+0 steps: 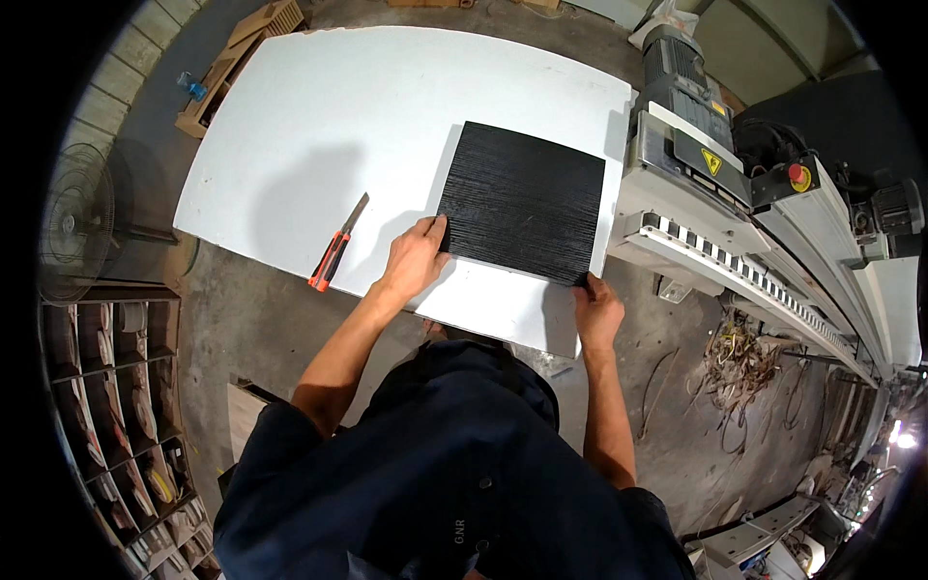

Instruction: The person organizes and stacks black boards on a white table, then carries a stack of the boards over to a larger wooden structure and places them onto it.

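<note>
One black, wood-grained square panel [522,201] lies flat on the near right part of one large white board [319,126]. Two hands hold it: the left hand [416,259] rests on its near left corner, fingers spread flat against the edge, while the right hand [597,307] pinches its near right corner, fingers closed on the panel. One orange-handled utility knife [335,247] lies on the board, near the left hand but apart. One grey machine [696,145] stands just beside the board's right edge. One fan [72,222] stands at far left.
</note>
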A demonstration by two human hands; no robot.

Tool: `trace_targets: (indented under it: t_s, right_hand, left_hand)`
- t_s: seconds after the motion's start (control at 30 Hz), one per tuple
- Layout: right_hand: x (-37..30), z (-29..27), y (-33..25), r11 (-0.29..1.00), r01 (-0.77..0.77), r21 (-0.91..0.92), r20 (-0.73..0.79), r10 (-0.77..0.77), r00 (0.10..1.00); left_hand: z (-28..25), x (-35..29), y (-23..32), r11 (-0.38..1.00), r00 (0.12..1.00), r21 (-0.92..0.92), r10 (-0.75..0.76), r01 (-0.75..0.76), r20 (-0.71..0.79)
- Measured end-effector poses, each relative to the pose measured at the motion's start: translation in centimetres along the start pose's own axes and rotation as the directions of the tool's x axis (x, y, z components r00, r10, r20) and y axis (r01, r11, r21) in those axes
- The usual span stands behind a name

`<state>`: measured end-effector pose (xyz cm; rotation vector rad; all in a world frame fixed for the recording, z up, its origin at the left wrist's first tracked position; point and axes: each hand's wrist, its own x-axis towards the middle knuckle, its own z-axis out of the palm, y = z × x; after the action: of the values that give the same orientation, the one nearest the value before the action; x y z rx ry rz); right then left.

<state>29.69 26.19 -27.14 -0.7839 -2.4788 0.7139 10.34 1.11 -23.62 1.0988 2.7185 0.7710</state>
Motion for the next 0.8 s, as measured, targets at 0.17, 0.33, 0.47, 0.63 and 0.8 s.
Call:
trace_targets:
  t_s: [0.17,0.33,0.47,0.63,0.8]
  right_hand:
    - [0.1,-0.3,-0.7,0.998,-0.046,0.044,0.02,0.046,0.999]
    - [0.4,-0.9,-0.6,0.991,-0.112,0.068,0.09,0.106,0.99]
    - [1.5,-1.1,-0.7,0.913,-0.301,0.277,0.257,0.231,0.938]
    - [2.8,1.1,0.9,0.833,-0.399,0.383,0.241,0.327,0.914]
    - [2.6,2.1,-0.4,0.864,-0.405,0.298,0.126,0.385,0.914]
  left_hand:
    - [-0.2,0.1,0.0,0.999,0.999,0.043,-0.004,0.003,0.035]
    - [-0.3,0.3,0.3,0.995,0.994,-0.047,-0.082,0.085,0.077]
    - [0.9,0.6,-1.0,0.736,0.948,-0.602,-0.286,0.31,0.14]
    - [2.0,2.8,-1.1,0.455,0.87,-0.766,-0.411,0.454,0.271]
    - [2.0,2.7,0.1,0.4,0.864,-0.816,-0.453,0.417,0.219]
